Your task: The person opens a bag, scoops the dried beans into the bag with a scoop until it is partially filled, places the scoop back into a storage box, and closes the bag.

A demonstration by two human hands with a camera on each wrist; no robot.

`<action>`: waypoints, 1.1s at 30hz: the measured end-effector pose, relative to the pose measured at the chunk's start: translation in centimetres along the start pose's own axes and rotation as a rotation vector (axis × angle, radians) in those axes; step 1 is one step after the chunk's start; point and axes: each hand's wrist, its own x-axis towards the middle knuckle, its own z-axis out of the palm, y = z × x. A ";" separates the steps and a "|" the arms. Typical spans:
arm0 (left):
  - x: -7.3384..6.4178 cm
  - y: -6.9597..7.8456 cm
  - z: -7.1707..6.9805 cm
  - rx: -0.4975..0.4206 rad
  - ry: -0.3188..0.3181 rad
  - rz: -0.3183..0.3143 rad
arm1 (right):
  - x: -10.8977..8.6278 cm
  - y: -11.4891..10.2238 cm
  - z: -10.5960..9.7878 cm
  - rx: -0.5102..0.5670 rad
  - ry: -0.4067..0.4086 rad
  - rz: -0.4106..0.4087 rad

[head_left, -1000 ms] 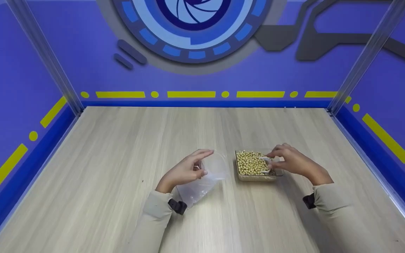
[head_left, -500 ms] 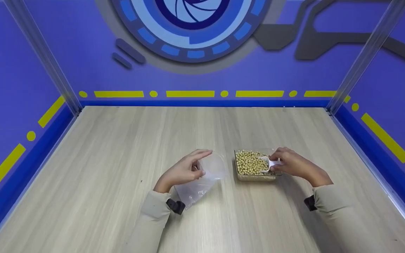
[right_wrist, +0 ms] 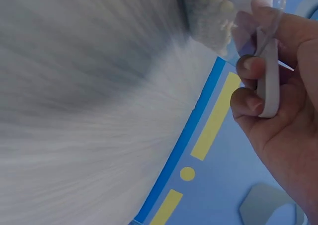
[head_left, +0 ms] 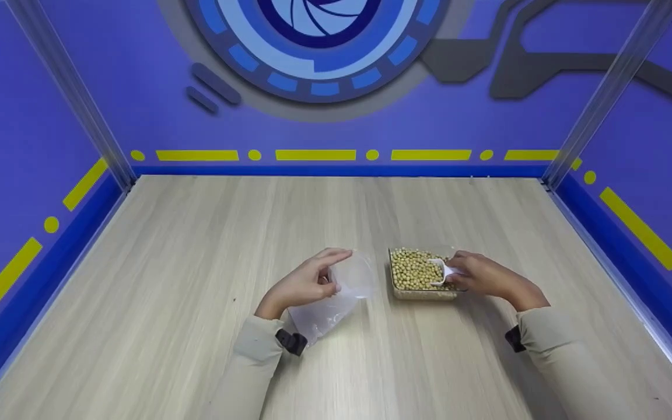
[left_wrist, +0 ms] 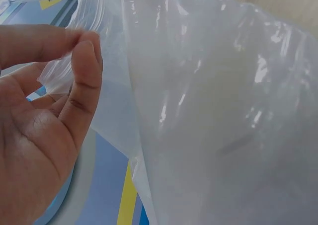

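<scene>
My left hand (head_left: pixel 301 286) pinches the rim of a clear plastic zip bag (head_left: pixel 325 318) between thumb and fingers. The bag's round mouth faces up and stands apart; in the left wrist view its crinkled film (left_wrist: pixel 213 96) fills much of the frame. To its right stands a clear rectangular container (head_left: pixel 426 296) full of pale yellow beans (head_left: pixel 410 269). My right hand (head_left: pixel 490 283) grips a white scoop (head_left: pixel 445 273) by its handle at the container's right side, the scoop's head among the beans. In the right wrist view, fingers curl round the white handle (right_wrist: pixel 270 81).
Both things rest on a light wood-grain table (head_left: pixel 196 233). Blue panels with yellow dashes enclose its back and sides, and metal posts (head_left: pixel 82 99) rise at the back corners. A black strap (head_left: pixel 292 342) sits on the left wrist.
My right hand has drawn back a little to the right and lowered, so more of the scoop shows among the beans. The left hand and bag have hardly moved.
</scene>
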 end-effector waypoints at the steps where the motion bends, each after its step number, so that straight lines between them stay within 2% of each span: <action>1: 0.0 0.0 0.0 -0.003 -0.001 -0.003 | 0.0 0.0 0.0 0.000 -0.007 0.001; 10: 0.1 0.1 0.0 -0.009 -0.004 -0.028 | 0.2 -0.1 0.0 0.014 -0.029 0.032; 18: 0.0 0.2 -0.1 -0.002 -0.005 0.002 | 0.2 0.3 0.2 0.004 -0.009 0.013; 26: 0.0 0.2 -0.1 0.006 -0.015 0.003 | 0.1 0.4 0.4 -0.023 0.026 -0.025; 33: -0.1 0.1 -0.1 0.000 -0.028 0.027 | -0.3 0.5 0.4 -0.014 0.044 0.009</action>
